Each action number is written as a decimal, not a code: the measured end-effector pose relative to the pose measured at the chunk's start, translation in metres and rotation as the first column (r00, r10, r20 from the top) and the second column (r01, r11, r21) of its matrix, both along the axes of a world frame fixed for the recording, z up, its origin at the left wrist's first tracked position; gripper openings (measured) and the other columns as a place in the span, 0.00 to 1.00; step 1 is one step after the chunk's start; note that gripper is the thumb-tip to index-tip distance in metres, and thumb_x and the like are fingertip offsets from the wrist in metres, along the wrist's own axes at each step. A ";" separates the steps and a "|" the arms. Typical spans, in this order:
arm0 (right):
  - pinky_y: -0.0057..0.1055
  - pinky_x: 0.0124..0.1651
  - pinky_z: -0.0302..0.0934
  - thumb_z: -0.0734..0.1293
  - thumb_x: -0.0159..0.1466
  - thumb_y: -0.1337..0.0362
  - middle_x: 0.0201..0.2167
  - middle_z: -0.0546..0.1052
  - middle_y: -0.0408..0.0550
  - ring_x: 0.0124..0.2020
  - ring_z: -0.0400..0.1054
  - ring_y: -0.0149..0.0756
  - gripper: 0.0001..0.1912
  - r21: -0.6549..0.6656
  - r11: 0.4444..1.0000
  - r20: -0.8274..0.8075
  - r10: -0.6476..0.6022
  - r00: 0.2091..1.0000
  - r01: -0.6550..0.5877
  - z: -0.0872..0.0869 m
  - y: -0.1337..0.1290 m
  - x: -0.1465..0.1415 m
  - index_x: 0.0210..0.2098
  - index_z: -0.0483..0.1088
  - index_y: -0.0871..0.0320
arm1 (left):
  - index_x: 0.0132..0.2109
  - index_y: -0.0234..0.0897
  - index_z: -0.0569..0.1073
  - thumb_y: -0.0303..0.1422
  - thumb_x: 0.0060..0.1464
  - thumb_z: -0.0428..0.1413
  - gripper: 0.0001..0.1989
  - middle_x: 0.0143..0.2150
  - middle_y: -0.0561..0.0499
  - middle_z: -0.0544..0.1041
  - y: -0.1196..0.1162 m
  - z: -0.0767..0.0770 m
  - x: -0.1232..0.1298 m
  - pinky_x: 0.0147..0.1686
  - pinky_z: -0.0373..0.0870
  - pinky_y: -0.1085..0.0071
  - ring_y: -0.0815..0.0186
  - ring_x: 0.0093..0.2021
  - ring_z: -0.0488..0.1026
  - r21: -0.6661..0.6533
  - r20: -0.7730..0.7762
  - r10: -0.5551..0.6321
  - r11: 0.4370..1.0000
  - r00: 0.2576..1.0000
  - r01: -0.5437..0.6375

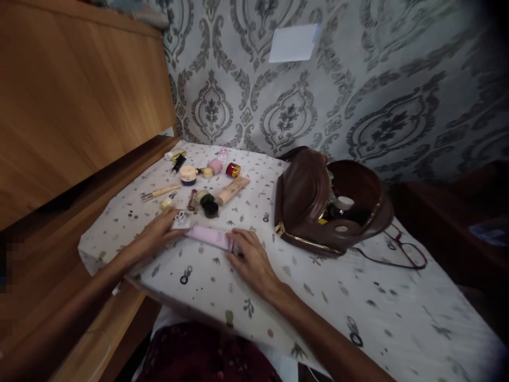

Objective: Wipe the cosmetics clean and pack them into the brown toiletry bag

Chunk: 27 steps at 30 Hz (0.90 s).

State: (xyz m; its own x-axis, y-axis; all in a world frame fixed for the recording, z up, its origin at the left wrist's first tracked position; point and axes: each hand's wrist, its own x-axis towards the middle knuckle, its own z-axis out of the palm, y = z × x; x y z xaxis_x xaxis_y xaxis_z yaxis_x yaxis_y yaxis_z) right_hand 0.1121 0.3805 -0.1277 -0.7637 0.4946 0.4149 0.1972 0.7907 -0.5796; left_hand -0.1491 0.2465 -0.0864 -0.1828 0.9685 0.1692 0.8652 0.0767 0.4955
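Observation:
A pale pink squeeze tube lies across the near part of the table between my hands. My right hand is closed around its right end, fingers over the cap. At the tube's left end, my left hand grips a small white item with a bow-like shape on top; its kind is unclear. Just beyond are a dark round jar, a green-lidded jar, a slim reddish-brown tube and a beige tube. A small yellowish item lies beside my left fingers.
Further back stand a cream-and-navy jar, a red jar with gold, a pink bottle and brushes. An open brown bag with items inside sits right, red-framed glasses beside it. A wooden cabinet borders the left.

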 end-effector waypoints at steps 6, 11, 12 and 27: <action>0.50 0.56 0.64 0.68 0.62 0.68 0.51 0.76 0.55 0.53 0.67 0.48 0.18 -0.045 0.999 -0.015 0.003 1.000 -0.003 -0.004 0.006 0.002 0.52 0.71 0.58 | 0.65 0.31 0.61 0.42 0.67 0.46 0.26 0.60 0.35 0.70 -0.006 -0.018 0.037 0.58 0.66 0.52 0.49 0.60 0.67 0.142 -0.385 0.149 0.985 0.911 -0.101; 0.51 0.55 0.64 0.71 0.60 0.67 0.50 0.75 0.55 0.52 0.68 0.49 0.24 -0.085 0.996 -0.021 -0.030 0.999 0.028 -0.002 0.003 0.003 0.56 0.68 0.57 | 0.67 0.27 0.58 0.33 0.66 0.46 0.25 0.65 0.32 0.67 0.001 -0.025 0.064 0.65 0.54 0.43 0.49 0.66 0.63 0.154 -0.606 0.115 0.988 0.788 -0.026; 0.51 0.56 0.64 0.71 0.60 0.67 0.50 0.75 0.55 0.52 0.68 0.48 0.27 -0.096 0.995 -0.029 -0.042 0.999 0.039 -0.002 0.002 0.003 0.58 0.67 0.56 | 0.67 0.27 0.58 0.31 0.66 0.45 0.25 0.66 0.32 0.67 0.004 -0.025 0.072 0.66 0.52 0.43 0.50 0.66 0.63 0.140 -0.626 0.086 0.990 0.775 0.003; 0.48 0.56 0.63 0.70 0.55 0.71 0.45 0.74 0.51 0.49 0.68 0.45 0.42 -0.198 0.978 -0.029 -0.066 0.997 0.059 -0.001 0.000 0.004 0.67 0.54 0.55 | 0.68 0.31 0.58 0.28 0.66 0.43 0.24 0.67 0.37 0.66 0.018 -0.026 0.108 0.68 0.49 0.44 0.53 0.69 0.60 0.051 -0.581 -0.189 0.962 0.791 0.267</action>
State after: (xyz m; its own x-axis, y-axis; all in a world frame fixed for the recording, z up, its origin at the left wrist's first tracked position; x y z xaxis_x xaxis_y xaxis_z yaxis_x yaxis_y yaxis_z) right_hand 0.1159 0.3804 -0.1292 -0.7156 0.6153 0.3306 0.2194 0.6474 -0.7299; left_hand -0.0414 0.2643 -0.1124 0.2066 0.9336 0.2928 0.9778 -0.1860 -0.0969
